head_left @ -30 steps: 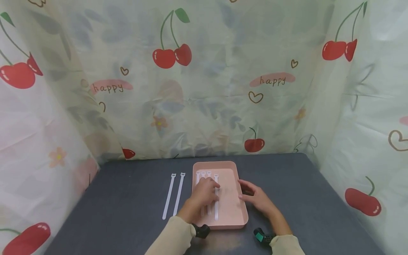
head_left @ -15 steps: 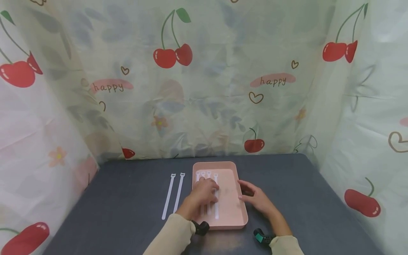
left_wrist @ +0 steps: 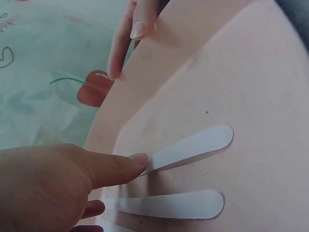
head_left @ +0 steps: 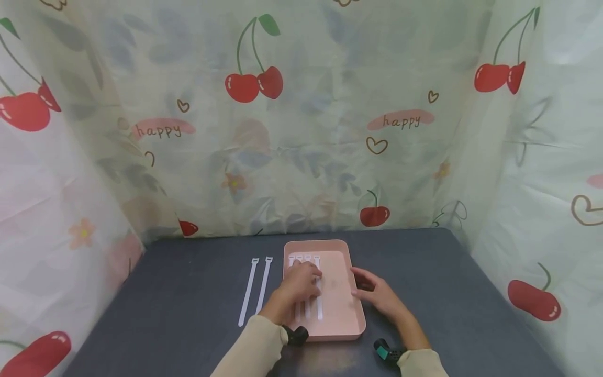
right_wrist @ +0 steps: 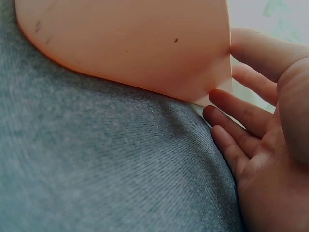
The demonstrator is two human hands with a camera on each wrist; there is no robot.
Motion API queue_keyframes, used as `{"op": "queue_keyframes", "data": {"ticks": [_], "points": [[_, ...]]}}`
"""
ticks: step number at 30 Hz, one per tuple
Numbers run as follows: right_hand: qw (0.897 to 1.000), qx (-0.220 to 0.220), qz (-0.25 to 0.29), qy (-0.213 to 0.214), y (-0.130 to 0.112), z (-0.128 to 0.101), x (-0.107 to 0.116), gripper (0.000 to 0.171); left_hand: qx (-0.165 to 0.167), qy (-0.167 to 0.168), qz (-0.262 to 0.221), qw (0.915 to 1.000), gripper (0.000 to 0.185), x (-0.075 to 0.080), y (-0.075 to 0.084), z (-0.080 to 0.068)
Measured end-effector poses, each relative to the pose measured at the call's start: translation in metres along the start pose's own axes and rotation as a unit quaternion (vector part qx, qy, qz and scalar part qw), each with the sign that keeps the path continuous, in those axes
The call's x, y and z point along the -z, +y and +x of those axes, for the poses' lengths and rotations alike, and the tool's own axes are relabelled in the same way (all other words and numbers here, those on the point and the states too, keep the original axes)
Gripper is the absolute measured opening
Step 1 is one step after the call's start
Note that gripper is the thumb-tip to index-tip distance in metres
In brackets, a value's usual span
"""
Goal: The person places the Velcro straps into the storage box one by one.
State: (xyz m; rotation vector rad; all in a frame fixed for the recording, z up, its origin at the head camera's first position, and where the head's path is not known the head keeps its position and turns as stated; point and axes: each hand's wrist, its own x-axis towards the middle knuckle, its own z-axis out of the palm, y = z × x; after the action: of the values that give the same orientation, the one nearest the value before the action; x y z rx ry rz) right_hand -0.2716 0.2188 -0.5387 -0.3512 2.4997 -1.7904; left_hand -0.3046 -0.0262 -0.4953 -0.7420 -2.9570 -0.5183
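Note:
Over the pink tray [head_left: 341, 309] my left hand [head_left: 297, 285] pinches the rightmost white cable strap [left_wrist: 193, 142], thumb on top; the fingertips beneath are hidden. That strap lies lengthwise in the tray, its slotted head at the far end. Several more white straps [left_wrist: 178, 204] lie side by side to its left, partly covered by my hand. At the tray's right side my right hand [head_left: 381, 298] touches the outer wall with thumb and fingertips, the fingers loosely extended. On the table left of the tray lie two more white straps [head_left: 248, 293], roughly parallel.
The tray rests on a dark grey table [head_left: 198, 293]. A cherry-patterned curtain [head_left: 301, 157] rises behind the table and at both sides. Black bands sit on both wrists, near the tray's front edge [head_left: 334, 337].
The rightmost strap in the tray has shifted slightly away from me and to the left with my left hand. My right hand stays at the tray's side.

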Motion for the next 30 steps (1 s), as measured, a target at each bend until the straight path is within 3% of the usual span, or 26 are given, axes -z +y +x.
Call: {"op": "queue_keyframes", "data": {"ticks": [4,7,12,23,30], "points": [[1.000,0.002,-0.002,0.003,0.001,0.001,0.000,0.062,-0.022,0.042,-0.007,0.9988,0.035,0.005,-0.002,-0.003],[1.000,0.006,0.001,-0.001,-0.005,-0.002,0.000,0.062,-0.027,0.073,-0.041,0.9961,0.033,0.011,-0.005,-0.007],[1.000,0.004,0.002,0.000,-0.001,0.000,-0.001,0.061,-0.037,0.135,-0.096,0.9855,0.029,0.019,-0.014,-0.016],[1.000,-0.004,-0.006,0.007,-0.002,0.000,-0.002,0.062,0.027,0.266,-0.158,0.9505,0.017,0.020,-0.044,-0.041],[1.000,-0.005,-0.001,-0.003,-0.021,-0.006,-0.004,0.062,0.042,0.305,-0.166,0.9368,0.019,0.017,-0.071,-0.054]]}}
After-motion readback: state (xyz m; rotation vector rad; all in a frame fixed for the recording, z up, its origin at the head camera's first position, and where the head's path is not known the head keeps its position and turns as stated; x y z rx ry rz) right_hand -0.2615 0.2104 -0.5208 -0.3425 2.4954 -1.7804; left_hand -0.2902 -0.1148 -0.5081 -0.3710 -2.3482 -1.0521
